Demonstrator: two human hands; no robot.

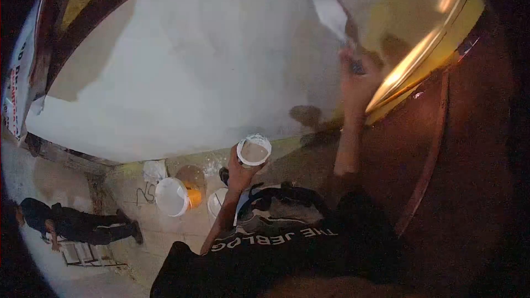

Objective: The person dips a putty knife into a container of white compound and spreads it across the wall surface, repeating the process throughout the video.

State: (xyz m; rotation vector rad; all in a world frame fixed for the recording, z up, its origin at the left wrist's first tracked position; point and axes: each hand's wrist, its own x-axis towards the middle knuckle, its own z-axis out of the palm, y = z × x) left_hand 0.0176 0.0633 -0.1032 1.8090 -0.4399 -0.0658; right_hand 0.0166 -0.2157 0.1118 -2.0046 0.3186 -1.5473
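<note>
My left hand (pixel 239 175) is closed around a small white tub (pixel 254 149), held upright below the wall. Pale paste coats the tub's rim and inside. Up at the right, my right hand (pixel 356 80) grips the handle of a putty knife (pixel 327 6). Its wide pale blade points up and left, close against the whitish wall (pixel 221 60); motion blurs it, so I cannot tell whether it touches. The wall surface is patchy, grey and white.
White buckets (pixel 171 197) stand on the floor at lower left, near a cloth-like white item (pixel 154 170). Farther left, another person (pixel 83 223) in dark clothes is by a metal ladder (pixel 88 254). A bright yellow reflective strip (pixel 411 66) and a reddish-brown surface (pixel 464 132) lie to the right.
</note>
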